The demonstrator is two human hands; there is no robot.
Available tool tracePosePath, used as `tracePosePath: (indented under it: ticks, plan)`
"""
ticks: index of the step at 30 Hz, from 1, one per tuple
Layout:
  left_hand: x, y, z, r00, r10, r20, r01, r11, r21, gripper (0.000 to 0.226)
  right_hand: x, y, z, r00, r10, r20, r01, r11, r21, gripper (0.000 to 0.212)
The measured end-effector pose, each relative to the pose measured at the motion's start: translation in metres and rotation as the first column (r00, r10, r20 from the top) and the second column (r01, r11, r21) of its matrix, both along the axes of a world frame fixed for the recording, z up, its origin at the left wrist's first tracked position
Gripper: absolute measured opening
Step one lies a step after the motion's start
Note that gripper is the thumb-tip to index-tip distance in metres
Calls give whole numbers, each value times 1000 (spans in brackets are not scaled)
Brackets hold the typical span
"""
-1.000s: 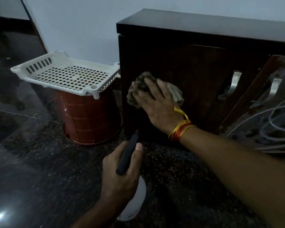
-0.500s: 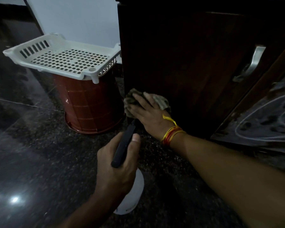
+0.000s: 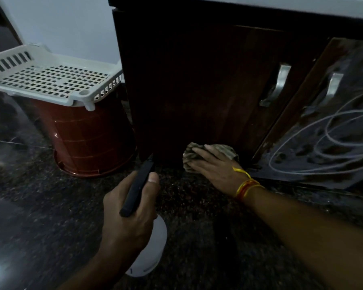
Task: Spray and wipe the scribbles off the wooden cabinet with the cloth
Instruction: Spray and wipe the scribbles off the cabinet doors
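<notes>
One stroke has carried the cloth (image 3: 210, 154) rightward along the cabinet (image 3: 197, 91) foot under the flat right hand (image 3: 215, 167); left hand (image 3: 127, 218) grips the sprayer (image 3: 137, 188); right door's scribbles (image 3: 323, 141) remain.

floor (image 3: 50, 227): dark polished granite | wall (image 3: 61, 24): pale | light: dim

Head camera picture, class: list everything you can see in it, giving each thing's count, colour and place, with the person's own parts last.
Dark wooden cabinet: one, dark brown, centre against the wall.
Metal door handles: two, silver, on the cabinet doors at right.
White scribbles: looping lines, on the right door.
Crumpled cloth: one, grey-brown, at the left door's bottom edge.
Spray bottle: one, white with black nozzle, foreground.
Slotted plastic tray: one, white, atop the bucket.
Upturned plastic bucket: one, red-brown, left of the cabinet.
Speckled stone floor: dark.
Left hand: grips the bottle.
Right hand: presses the cloth; wrist threads yellow and red.
</notes>
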State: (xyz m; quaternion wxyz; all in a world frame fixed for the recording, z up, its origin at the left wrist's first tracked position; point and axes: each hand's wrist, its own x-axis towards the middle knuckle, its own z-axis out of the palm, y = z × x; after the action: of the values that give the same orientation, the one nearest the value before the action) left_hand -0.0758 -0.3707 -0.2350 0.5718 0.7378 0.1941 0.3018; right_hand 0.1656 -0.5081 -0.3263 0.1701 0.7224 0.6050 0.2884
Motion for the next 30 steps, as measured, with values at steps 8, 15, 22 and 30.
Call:
tracePosePath:
  ticks: [8,15,22,30]
  plan:
    - [11,-22,1,999,-51,15,51,998,-30,78,-10,2,52,981,-183,63,158,945,286,59]
    - [16,-31,3,995,-83,52,85,996,-32,85,-1,-55,6,982,-184,32,186,976,-114,55]
    - [10,-29,-1,997,-76,27,77,996,-47,89,10,-74,3,997,-52,56,54,998,-26,33]
    - [32,-61,20,986,-160,40,162,986,-50,58,-32,-80,70,978,132,-160,-106,981,162,43]
